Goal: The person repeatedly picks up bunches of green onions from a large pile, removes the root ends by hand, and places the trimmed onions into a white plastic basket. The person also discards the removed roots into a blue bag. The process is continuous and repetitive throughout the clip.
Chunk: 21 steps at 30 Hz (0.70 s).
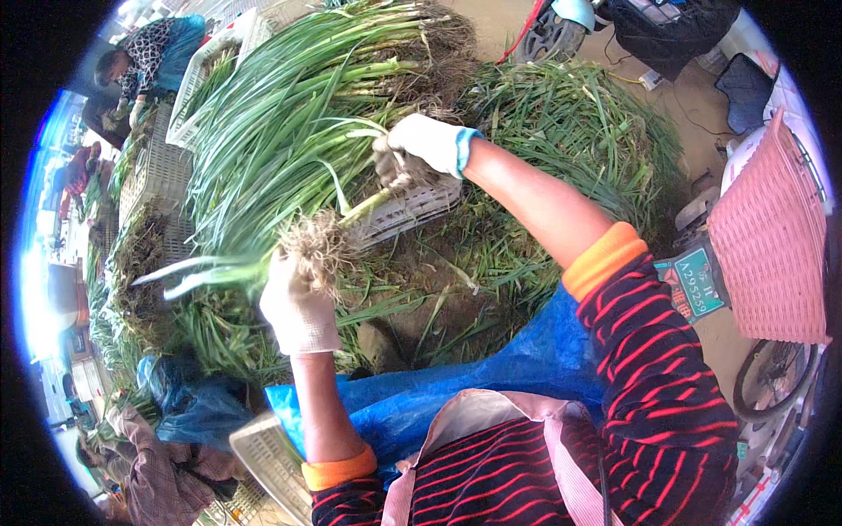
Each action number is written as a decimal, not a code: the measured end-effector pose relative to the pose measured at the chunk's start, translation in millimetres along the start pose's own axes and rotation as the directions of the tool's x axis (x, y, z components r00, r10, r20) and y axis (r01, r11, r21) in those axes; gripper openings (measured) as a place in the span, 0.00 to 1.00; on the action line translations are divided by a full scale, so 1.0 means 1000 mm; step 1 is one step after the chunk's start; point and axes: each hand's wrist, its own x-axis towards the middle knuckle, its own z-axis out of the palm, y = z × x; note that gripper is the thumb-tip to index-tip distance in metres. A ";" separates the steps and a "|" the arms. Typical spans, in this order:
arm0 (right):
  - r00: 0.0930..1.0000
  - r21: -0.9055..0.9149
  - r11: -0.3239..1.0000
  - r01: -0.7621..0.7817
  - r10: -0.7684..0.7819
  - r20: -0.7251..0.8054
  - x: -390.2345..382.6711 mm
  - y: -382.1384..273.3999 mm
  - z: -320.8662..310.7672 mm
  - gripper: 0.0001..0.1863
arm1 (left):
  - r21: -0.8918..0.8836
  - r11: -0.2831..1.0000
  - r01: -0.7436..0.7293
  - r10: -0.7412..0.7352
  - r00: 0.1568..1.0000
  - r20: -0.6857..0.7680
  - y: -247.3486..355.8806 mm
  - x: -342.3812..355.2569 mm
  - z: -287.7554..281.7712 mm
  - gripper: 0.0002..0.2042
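My left hand (298, 311), in a white knit glove, is closed on leafy green plants with pale, tangled roots (316, 241), low in the middle left. My right hand (425, 140), in a white glove with a blue cuff, grips a plant (368, 203) by its dirty root end, above and right of my left hand. Beyond both hands a thick stack of long-leaved plants (272, 123) lies with roots to the right, on a pale plastic crate (399, 219) that is partly hidden.
Loose green leaves (579, 131) are heaped behind my right arm. A blue sheet (535, 359) lies across my front. At right stands a bike with a pink basket (767, 245). A co-worker (140, 61) bends at upper left beside stacked crates (162, 167). A scooter wheel (548, 35) is behind.
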 end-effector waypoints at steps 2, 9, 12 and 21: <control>0.989 0.073 0.987 0.145 -0.145 -0.005 0.014 -0.003 -0.003 0.12 | 0.026 1.000 0.006 -0.005 1.000 -0.028 0.004 0.003 0.003 0.18; 0.775 -0.286 0.936 0.205 -0.333 -0.537 0.048 -0.070 -0.036 0.13 | -0.251 0.950 0.187 -0.214 0.973 -0.084 -0.012 0.008 -0.026 0.24; 0.699 -0.979 0.169 -0.111 -0.687 -0.198 0.053 -0.111 -0.068 0.24 | -0.603 0.679 0.418 -0.488 0.871 0.054 -0.020 0.007 -0.011 0.20; 0.816 -0.977 0.035 0.211 -0.556 0.156 -0.062 -0.049 0.074 0.26 | -0.680 -0.185 0.710 -0.334 0.605 0.723 -0.004 0.004 0.007 0.17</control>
